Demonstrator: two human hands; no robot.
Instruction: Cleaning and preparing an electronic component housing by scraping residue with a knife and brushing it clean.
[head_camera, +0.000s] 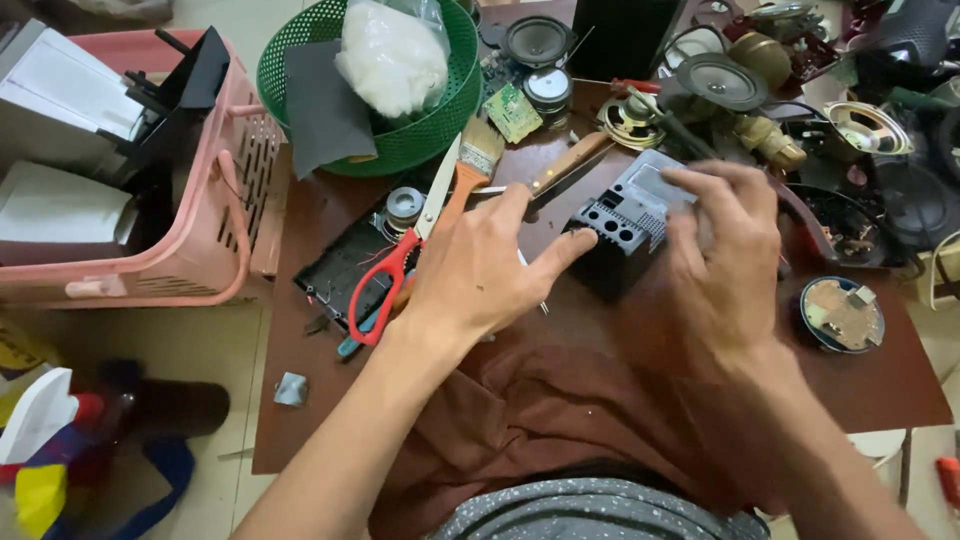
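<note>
Head cam, looking down at a brown worktable (880, 390) w/ loads of parts; both hands on a small dark grey plastic housing (628, 225) at table centre, its face full of round and square cut-outs; left hand (480, 265) comes in from the left, fingers spread, fingertips pressed against the housing's left end, steadying it, not wrapped round it; right hand (725, 255) sits over the housing's right side, fingers curled on the top edge, gripping it; right hand is motion-blurred so exact finger contact is hard to tell; housing rests on the table, tilted a bit, just above a rust-brown cloth (560, 410) lying over the near edge

Left of the hands: red-handled scissors (400, 255) lying blades-up, a paintbrush (470, 165) w/ orange handle crossing beside them, both partly over a black circuit tray (340, 265); behind that a green mesh basket (420, 130) holding a white plastic bag (390, 55) and a dark sheet; far left a pink crate (215, 215) off the table; back right a scatter of loudspeaker cones (720, 80); near right a round disc part (842, 314), well apart from the hands
</note>
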